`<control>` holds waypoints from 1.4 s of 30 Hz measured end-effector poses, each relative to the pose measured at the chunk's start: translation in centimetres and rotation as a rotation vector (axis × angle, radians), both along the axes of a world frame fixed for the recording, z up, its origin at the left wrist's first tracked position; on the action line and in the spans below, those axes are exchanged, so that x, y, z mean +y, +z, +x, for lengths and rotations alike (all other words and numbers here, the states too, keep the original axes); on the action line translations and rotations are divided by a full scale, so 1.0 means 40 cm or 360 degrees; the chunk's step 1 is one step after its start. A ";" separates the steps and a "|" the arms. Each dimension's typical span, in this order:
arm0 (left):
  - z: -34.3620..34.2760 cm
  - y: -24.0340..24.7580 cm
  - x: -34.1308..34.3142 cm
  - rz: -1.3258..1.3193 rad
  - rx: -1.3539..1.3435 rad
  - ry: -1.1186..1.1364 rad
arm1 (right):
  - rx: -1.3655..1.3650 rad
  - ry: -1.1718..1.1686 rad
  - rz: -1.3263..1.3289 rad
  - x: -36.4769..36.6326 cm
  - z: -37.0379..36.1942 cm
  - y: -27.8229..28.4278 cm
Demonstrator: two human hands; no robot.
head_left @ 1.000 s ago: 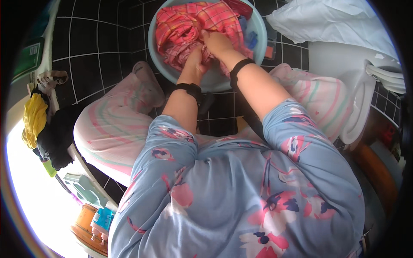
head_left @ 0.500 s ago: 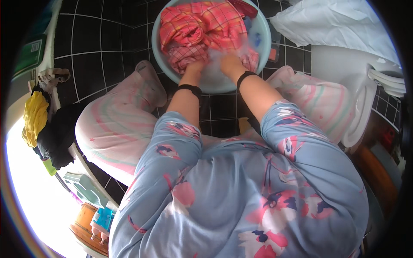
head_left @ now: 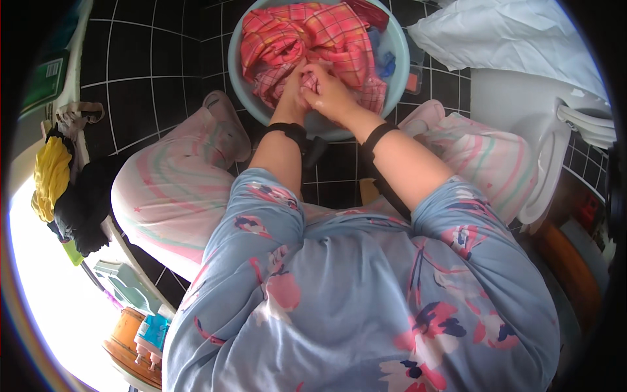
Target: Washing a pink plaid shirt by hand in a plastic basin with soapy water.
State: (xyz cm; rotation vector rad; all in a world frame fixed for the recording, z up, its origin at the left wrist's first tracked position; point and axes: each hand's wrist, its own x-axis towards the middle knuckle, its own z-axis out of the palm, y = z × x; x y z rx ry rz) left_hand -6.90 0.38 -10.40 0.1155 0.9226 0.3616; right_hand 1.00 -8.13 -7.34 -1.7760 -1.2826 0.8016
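A pale blue round basin (head_left: 243, 88) sits on the black tiled floor in front of me. It holds a wet red and pink plaid cloth (head_left: 326, 36) and something blue (head_left: 385, 62) at its right side. My left hand (head_left: 292, 91) and my right hand (head_left: 328, 91) are pressed together at the basin's near edge, both gripping a bunched fold of the plaid cloth. Each wrist wears a black band.
My knees in pink striped trousers flank the basin. A white toilet (head_left: 542, 130) stands at the right with a white cloth (head_left: 496, 39) above it. Yellow and black clothes (head_left: 62, 189) hang at the left. An orange tub with bottles (head_left: 137, 340) sits at lower left.
My hands moved from apart in the basin water to together at the middle, bunching the plaid cloth between them. The view shifted slightly lower over the basin.
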 end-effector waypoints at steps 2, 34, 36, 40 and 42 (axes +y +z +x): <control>-0.013 -0.049 0.010 -0.0162 -0.0335 -0.0036 | 0.0018 0.0015 0.0126 0.000 -0.013 0.005; -0.034 -0.072 0.008 0.0355 0.0405 0.0478 | -0.0684 0.0838 -0.1484 -0.026 0.168 -0.068; -0.052 -0.060 0.012 0.0372 0.0222 0.0553 | -0.0795 0.0830 -0.1458 -0.039 0.150 -0.081; -0.048 -0.015 0.008 0.0348 0.0098 0.0590 | -0.0811 0.0686 -0.1726 -0.034 0.189 -0.150; -0.046 -0.008 0.003 0.0332 0.0448 0.0324 | -0.0731 0.0751 -0.1880 -0.011 0.211 -0.138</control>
